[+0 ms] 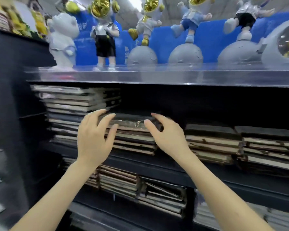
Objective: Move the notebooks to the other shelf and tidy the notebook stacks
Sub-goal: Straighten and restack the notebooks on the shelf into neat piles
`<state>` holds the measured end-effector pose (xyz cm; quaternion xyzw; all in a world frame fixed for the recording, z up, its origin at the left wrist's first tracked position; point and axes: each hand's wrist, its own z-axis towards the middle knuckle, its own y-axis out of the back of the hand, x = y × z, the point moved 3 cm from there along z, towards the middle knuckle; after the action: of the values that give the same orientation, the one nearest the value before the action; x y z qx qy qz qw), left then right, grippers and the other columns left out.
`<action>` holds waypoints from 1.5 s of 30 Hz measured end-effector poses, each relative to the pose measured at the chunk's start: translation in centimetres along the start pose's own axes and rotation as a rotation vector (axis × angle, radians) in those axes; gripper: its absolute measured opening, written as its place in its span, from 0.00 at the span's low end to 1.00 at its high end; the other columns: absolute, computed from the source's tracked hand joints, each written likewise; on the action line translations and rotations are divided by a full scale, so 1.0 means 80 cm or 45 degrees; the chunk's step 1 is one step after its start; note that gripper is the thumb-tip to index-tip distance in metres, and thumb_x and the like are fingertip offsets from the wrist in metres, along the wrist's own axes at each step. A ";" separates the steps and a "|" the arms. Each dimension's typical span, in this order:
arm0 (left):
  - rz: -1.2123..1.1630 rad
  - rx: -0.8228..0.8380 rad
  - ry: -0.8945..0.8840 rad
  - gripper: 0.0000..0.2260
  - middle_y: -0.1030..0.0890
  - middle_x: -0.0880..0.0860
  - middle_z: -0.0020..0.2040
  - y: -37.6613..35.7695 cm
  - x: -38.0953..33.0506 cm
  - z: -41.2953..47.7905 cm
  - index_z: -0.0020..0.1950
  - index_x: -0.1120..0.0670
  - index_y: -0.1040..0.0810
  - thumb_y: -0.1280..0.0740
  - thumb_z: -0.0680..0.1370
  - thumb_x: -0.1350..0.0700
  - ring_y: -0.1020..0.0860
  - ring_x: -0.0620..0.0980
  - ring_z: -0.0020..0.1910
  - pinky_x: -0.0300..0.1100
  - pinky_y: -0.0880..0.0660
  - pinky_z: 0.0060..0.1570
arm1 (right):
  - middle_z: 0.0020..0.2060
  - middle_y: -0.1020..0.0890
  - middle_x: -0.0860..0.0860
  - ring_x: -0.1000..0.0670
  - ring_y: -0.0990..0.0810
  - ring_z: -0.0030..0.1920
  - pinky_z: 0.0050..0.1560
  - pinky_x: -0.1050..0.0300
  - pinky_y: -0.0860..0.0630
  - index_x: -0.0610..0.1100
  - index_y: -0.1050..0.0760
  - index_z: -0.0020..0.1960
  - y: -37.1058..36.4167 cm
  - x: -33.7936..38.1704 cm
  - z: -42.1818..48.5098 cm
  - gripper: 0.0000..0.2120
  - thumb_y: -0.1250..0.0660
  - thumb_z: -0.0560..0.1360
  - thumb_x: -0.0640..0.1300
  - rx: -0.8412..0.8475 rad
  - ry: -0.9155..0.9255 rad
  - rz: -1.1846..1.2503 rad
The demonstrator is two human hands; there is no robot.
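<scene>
While the left hand (93, 139) and right hand (167, 135) flank the middle stack (133, 142) on the shelf (137, 160), fingers spread and loosely curved, neither clasps anything. Blur hides whether they touch the top notebook (128, 120). The task seems unfinished: the left stack (70, 110) sits ragged, and lower stacks (158, 192) remain. Notebooks look thin and dark-covered, the top one film-wrapped.

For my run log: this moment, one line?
left hand: open at middle stack | right hand: curled at its top notebook, grip unclear
</scene>
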<state>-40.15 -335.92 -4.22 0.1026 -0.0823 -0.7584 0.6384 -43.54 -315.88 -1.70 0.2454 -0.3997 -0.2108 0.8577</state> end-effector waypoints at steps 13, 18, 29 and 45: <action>0.084 -0.008 -0.012 0.26 0.30 0.62 0.67 0.014 0.248 0.070 0.71 0.54 0.33 0.38 0.76 0.43 0.36 0.64 0.69 0.62 0.38 0.68 | 0.58 0.22 0.50 0.48 0.24 0.59 0.60 0.52 0.27 0.46 0.36 0.72 -0.149 0.147 0.084 0.28 0.43 0.78 0.60 0.004 0.025 0.098; -0.027 -0.080 -0.128 0.22 0.27 0.61 0.64 0.011 0.261 0.071 0.69 0.54 0.29 0.40 0.78 0.46 0.35 0.62 0.68 0.61 0.36 0.67 | 0.42 0.22 0.46 0.47 0.20 0.37 0.32 0.56 0.21 0.41 0.26 0.59 -0.181 0.168 0.134 0.23 0.37 0.76 0.59 0.118 -0.544 0.988; -0.115 -0.225 -0.187 0.21 0.29 0.60 0.63 -0.004 0.270 0.064 0.68 0.54 0.28 0.38 0.79 0.46 0.36 0.61 0.67 0.54 0.38 0.68 | 0.30 0.27 0.49 0.53 0.33 0.21 0.18 0.66 0.43 0.44 0.28 0.37 -0.195 0.170 0.145 0.08 0.30 0.70 0.44 -0.151 -0.665 1.150; -0.014 -0.360 -0.384 0.30 0.29 0.55 0.64 0.041 0.232 0.064 0.69 0.47 0.31 0.36 0.72 0.32 0.32 0.57 0.64 0.61 0.43 0.66 | 0.37 0.20 0.45 0.49 0.21 0.33 0.34 0.55 0.21 0.43 0.21 0.51 -0.132 0.141 0.049 0.23 0.34 0.71 0.62 0.061 -0.678 0.883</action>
<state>-41.39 -354.83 0.66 -0.1022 -0.0690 -0.7725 0.6229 -41.69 -331.53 0.84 0.0535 -0.6705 0.0432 0.7388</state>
